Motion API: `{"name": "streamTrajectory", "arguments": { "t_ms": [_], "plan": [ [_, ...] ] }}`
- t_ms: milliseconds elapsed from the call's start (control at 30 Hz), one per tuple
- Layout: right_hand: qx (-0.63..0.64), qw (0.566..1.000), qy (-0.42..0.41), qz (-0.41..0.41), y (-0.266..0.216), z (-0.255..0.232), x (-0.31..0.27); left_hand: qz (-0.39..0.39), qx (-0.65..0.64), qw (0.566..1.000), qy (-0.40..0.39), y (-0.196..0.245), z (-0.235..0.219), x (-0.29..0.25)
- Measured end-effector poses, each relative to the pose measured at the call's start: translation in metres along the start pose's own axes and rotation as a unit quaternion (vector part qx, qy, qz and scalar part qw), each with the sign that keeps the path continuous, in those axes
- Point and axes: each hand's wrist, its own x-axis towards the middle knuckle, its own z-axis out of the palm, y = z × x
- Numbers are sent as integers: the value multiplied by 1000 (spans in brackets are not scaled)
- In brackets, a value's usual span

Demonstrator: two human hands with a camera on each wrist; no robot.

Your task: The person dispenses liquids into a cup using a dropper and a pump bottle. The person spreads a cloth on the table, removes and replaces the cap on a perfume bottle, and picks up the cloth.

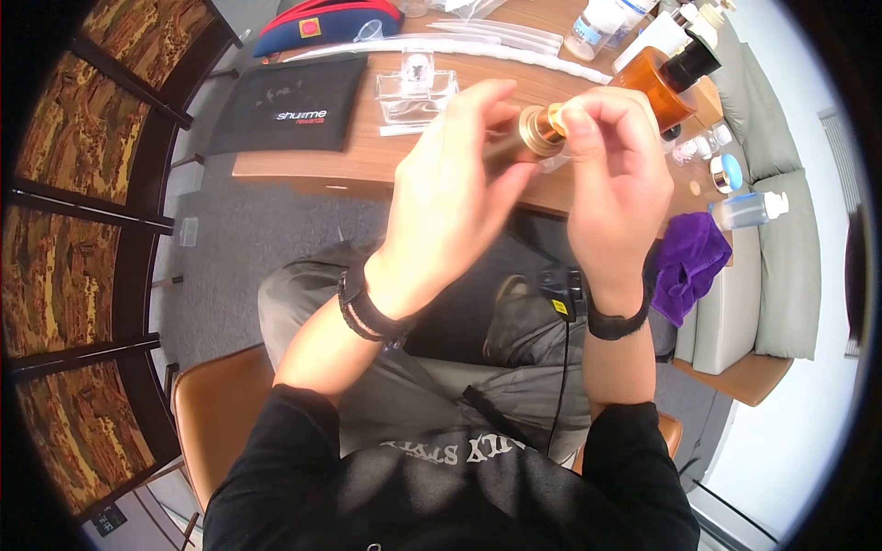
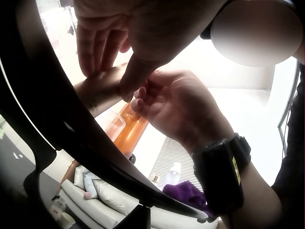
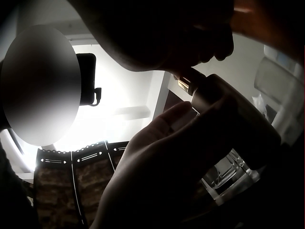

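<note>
The left hand grips a brownish cylindrical bottle with a gold collar, held tilted above the table's front edge. At the bottle's top, the right hand pinches a small gold neck piece between thumb and fingers. In the right wrist view the bottle shows as a dark cylinder, its narrow gold neck meeting the fingers of the right hand. Whether the neck piece is joined to the bottle, I cannot tell. A clear glass bottle stands on the table behind the left hand.
On the table lie a black pouch and a blue and red case. At the right are an amber pump bottle, white bottles, a clear bottle and a purple cloth. Sofa beyond.
</note>
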Motion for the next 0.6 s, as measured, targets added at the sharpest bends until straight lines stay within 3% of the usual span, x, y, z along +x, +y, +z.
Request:
{"name": "streamTrajectory", "arguments": {
  "t_ms": [600],
  "plan": [
    [9, 999, -2, 34, 1, -4, 1, -4, 3, 1000, 6, 0, 1, 1]
  ]
}}
